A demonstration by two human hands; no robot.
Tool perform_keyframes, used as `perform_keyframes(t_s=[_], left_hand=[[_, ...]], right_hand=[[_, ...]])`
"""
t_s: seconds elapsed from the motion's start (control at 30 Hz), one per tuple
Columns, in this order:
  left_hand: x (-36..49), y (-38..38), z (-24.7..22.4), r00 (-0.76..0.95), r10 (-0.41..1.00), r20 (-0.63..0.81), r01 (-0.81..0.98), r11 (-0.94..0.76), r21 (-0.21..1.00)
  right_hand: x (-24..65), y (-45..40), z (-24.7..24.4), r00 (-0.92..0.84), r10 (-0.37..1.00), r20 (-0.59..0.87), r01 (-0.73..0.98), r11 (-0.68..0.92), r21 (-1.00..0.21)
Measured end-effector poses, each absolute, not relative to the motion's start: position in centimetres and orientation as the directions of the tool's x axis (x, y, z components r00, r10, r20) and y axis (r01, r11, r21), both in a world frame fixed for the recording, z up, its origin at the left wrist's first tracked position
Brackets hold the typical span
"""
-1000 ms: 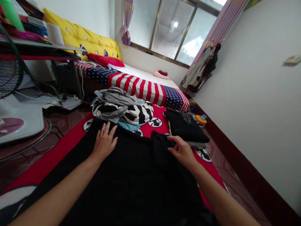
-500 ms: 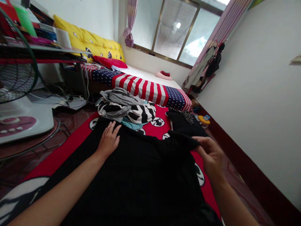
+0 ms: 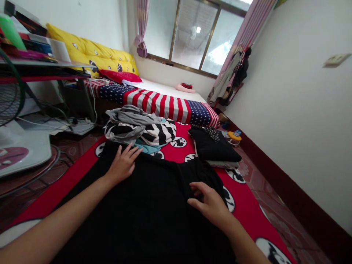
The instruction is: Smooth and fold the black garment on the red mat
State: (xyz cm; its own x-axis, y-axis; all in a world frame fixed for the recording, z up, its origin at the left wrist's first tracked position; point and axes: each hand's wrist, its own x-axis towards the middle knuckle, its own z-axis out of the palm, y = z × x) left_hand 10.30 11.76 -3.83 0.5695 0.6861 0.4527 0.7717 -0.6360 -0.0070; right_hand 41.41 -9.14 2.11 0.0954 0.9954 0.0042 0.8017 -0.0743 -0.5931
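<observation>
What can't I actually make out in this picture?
All in the head view:
Black cloth: near end cut off by the bottom edge.
Left hand: palm hidden by its own back.
Right hand: whether it touches the cloth is unclear; its own back hides the underside.
Loose pile: lower layers mostly hidden by upper ones.
Folded stack: lower pieces mostly covered by the top.
Fan: cut off by the left edge.
</observation>
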Motion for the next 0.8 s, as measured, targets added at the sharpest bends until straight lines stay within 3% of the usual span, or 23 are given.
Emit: perform_keyframes(t_s=[0.17, 0.27, 0.43, 0.63, 0.8], left_hand=[[9.3, 13.9, -0.4, 0.726, 0.624, 0.289, 0.678, -0.720, -0.149], [8.7, 13.8, 1.3, 0.808, 0.565, 0.164, 0.588, -0.788, -0.184], [6.5, 11.1, 1.5, 0.812, 0.555, 0.183, 0.581, -0.800, -0.148], [3.0, 8.2, -0.5, 0.783, 0.604, 0.151, 0.615, -0.787, -0.041], [2.2, 7.2, -1.0, 0.673, 0.695, 0.253, 0.686, -0.715, 0.136]], right_hand=[[39.3, -5.6, -0.4, 0.130, 0.989, 0.075, 0.887, -0.082, -0.455], [40.1, -5.3, -0.3, 0.112, 0.976, 0.187, 0.857, 0.000, -0.516], [41.3, -7.3, 1.0, 0.087, 0.949, 0.303, 0.791, 0.119, -0.600], [41.8, -9.0, 0.7, 0.047, 0.975, 0.215, 0.757, 0.106, -0.645], [41.7, -8.4, 1.1, 0.043, 0.999, 0.008, 0.897, -0.035, -0.441]])
